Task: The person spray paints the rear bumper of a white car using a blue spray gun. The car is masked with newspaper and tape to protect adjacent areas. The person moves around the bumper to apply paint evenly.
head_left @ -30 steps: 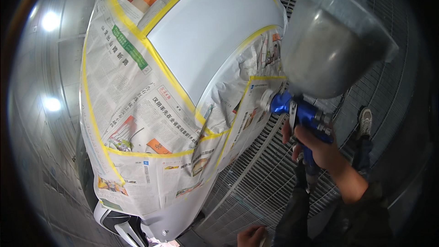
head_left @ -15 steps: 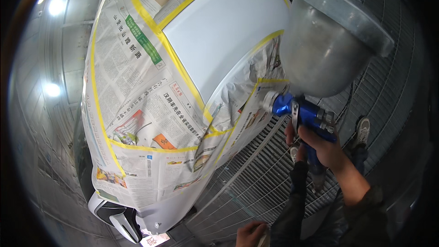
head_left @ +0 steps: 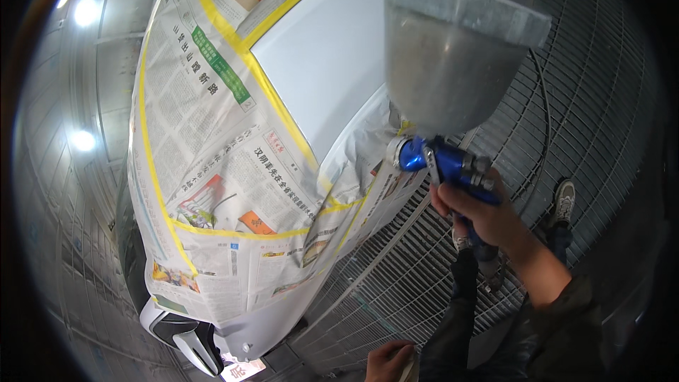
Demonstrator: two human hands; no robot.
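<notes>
In my right hand [head_left: 495, 216] is a spray gun with a blue metal body [head_left: 453, 163] and a large greyish cup [head_left: 453, 71] on top. My fingers wrap around its handle and trigger, and the nozzle points left. It is apart from a bare white car body panel [head_left: 318, 71], whose right part the cup hides. Yellow masking tape [head_left: 283, 113] borders the panel, with newspaper sheets [head_left: 233, 127] covering the bodywork around it. Low in the picture, my left hand [head_left: 389, 362] is curled closed; a pale edge shows beside it, but what it holds is unclear.
Metal floor grating [head_left: 396, 255] lies beneath me, with my shoes [head_left: 564, 201] on it. A dark hose [head_left: 546, 113] curves across the grating on the right. At lower left a car light [head_left: 187, 339] is uncovered. Bright lamps [head_left: 83, 140] shine on the left.
My right hand has carried the spray gun to the left, so its cup now covers more of the white panel. The dark hose behind it has come into sight. My left hand has stayed about where it was.
</notes>
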